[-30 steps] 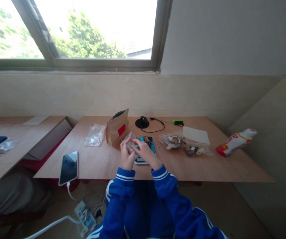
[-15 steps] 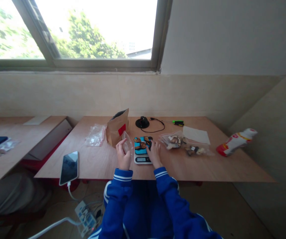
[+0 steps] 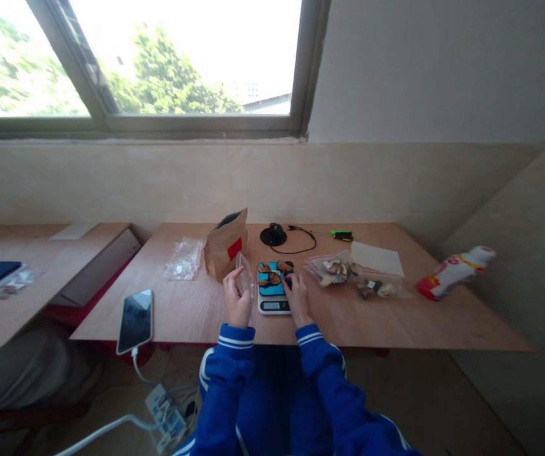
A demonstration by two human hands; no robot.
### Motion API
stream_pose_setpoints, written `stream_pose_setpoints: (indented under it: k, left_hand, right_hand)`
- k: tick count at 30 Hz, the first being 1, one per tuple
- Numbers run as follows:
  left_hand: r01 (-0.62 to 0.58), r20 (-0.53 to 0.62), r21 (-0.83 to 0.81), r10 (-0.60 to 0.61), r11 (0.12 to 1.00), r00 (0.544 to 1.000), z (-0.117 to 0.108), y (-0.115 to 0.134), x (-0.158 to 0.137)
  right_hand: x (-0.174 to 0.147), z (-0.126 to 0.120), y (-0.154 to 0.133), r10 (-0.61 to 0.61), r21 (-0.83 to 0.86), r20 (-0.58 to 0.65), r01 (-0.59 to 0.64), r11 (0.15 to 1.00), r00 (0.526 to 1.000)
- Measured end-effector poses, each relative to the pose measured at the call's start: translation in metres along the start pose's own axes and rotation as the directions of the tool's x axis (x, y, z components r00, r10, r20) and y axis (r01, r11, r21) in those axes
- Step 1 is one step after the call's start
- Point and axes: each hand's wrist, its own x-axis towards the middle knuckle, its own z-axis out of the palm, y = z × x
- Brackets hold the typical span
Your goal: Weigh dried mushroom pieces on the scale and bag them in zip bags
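Note:
A small white kitchen scale with a blue top and a dark display lies in front of me. Several brown, dark-edged dried slices are spread on its blue top. My left hand, left of the scale, is closed around a clear plastic bag held upright. At the scale's right side, my right hand has its fingers pinched on a dark dried slice. Just behind the left hand stands a brown paper bag with a red label.
Clear plastic bags and a charging phone lie to the left. A black round stand with a cable is behind the scale. On the right are filled bags, white paper, a green-black tool and a tilted bottle.
My right hand has drawn in slightly, its spread fingers now pinched at a slice. More of the blue top shows on the right. The left hand keeps the bag in about the same place.

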Motion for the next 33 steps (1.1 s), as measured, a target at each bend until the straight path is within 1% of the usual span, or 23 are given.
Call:
stream_pose_setpoints:
  k: [5, 8, 10, 11, 12, 13, 14, 15, 16, 19, 21, 24, 26, 33]
  left_hand:
    - [-0.005, 0.022, 0.007, 0.004, 1.0, 1.0, 0.0, 0.0, -0.001]
    - [-0.036, 0.051, 0.011, 0.035, 0.999, 0.998, 0.0, -0.001, -0.002]
    - [-0.06, 0.079, 0.021, 0.058, 0.998, 0.995, 0.002, -0.001, -0.003]
    - [-0.072, 0.094, 0.027, 0.069, 0.997, 0.993, 0.003, -0.001, -0.003]
    - [-0.087, 0.111, 0.033, 0.083, 0.996, 0.99, 0.004, -0.001, -0.004]
    - [-0.106, 0.126, 0.037, 0.1, 0.994, 0.987, 0.006, -0.001, -0.005]
    - [-0.127, 0.137, 0.039, 0.12, 0.991, 0.983, 0.007, -0.001, -0.006]
    - [-0.147, 0.141, 0.041, 0.14, 0.988, 0.98, 0.009, -0.001, -0.007]
    - [-0.167, 0.14, 0.042, 0.159, 0.985, 0.977, 0.01, 0.0, -0.008]
    - [-0.204, 0.138, 0.047, 0.196, 0.978, 0.971, 0.012, -0.001, -0.009]
    - [-0.213, 0.152, 0.048, 0.203, 0.976, 0.967, 0.012, -0.001, -0.01]
    - [-0.204, 0.173, 0.053, 0.192, 0.977, 0.966, 0.012, -0.003, -0.011]
    - [-0.204, 0.173, 0.06, 0.191, 0.977, 0.966, 0.012, -0.004, -0.012]
    - [-0.232, 0.17, 0.076, 0.217, 0.97, 0.961, 0.014, -0.009, -0.017]
  right_hand:
    - [-0.003, -0.015, -0.007, -0.023, 0.069, 0.006, 0.023, 0.997, 1.0]
    - [0.001, -0.027, -0.025, -0.003, 0.123, -0.027, 0.007, 0.992, 1.0]
    - [0.005, -0.036, -0.046, 0.037, 0.281, -0.04, -0.025, 0.96, 0.999]
    - [0.007, -0.04, -0.06, 0.059, 0.399, -0.028, -0.043, 0.916, 0.998]
    - [0.009, -0.044, -0.073, 0.057, 0.508, 0.004, -0.051, 0.86, 0.998]
    - [0.01, -0.047, -0.086, 0.037, 0.574, 0.045, -0.056, 0.817, 0.998]
    - [0.01, -0.049, -0.097, 0.006, 0.592, 0.086, -0.056, 0.804, 0.996]
    - [0.01, -0.05, -0.107, -0.03, 0.575, 0.123, -0.046, 0.817, 0.992]
    - [0.01, -0.051, -0.113, -0.062, 0.528, 0.155, -0.03, 0.849, 0.986]
    - [0.008, -0.051, -0.12, -0.127, 0.316, 0.226, 0.05, 0.947, 0.966]
    - [0.008, -0.05, -0.118, -0.163, 0.201, 0.277, 0.108, 0.974, 0.947]
    - [0.009, -0.05, -0.117, -0.179, 0.109, 0.354, 0.15, 0.983, 0.918]
    - [0.011, -0.05, -0.119, -0.166, 0.106, 0.365, 0.136, 0.985, 0.916]
    - [0.015, -0.051, -0.126, -0.071, 0.247, 0.257, 0.006, 0.969, 0.964]
